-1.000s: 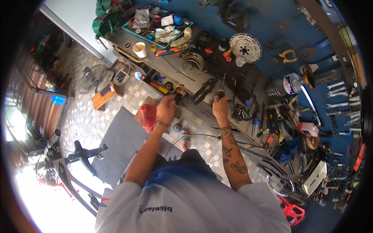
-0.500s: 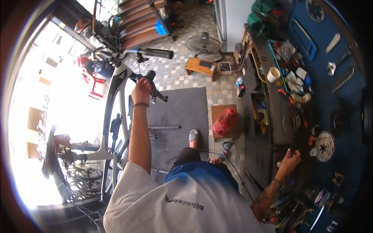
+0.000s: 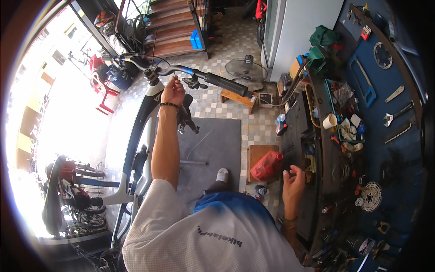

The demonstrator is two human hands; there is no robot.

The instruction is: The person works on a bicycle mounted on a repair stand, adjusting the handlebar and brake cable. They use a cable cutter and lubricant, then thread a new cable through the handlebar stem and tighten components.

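Just beside the handlebar (image 3: 198, 74) at the front of the bike (image 3: 139, 131), the left hand (image 3: 172, 94) pinches its fingers narrow, on what I cannot tell; the right hand (image 3: 293, 187) spreads loosely, empty. The handlebar seems stiff, best held by its black grip (image 3: 226, 85).

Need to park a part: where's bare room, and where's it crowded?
Bare: the dark mat, beyond the sandaled foot and right of the gray rod; also tiles beyond the wooden board, between mat and workbench. Crowded: workbench, with tray and cup; handlebar, by the left hand.
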